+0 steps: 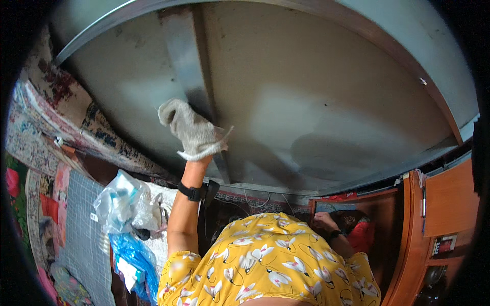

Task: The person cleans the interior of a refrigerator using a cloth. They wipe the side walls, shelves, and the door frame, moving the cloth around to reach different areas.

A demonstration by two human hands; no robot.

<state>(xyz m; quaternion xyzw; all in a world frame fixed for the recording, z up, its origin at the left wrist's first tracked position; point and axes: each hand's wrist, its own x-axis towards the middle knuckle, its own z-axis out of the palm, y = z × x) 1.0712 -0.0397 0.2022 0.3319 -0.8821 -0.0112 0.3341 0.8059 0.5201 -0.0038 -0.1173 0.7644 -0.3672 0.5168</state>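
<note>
A grey-white knitted cloth covers my left hand, which is raised in front of a broad grey painted panel. The cloth lies over or beside a grey metal-looking strip that runs across the panel; whether it touches cannot be told. My fingers are hidden under it, and a black band sits on that wrist. Low on the right, my right hand is curled at the edge of a brown wooden cabinet or frame. What it holds, if anything, cannot be made out.
Patterned carpets or rugs lie along the left side. Below them are a clear plastic bag, a blue plastic bag and a grey checked cover. A wooden cabinet stands at the right. Thin cables hang below the panel.
</note>
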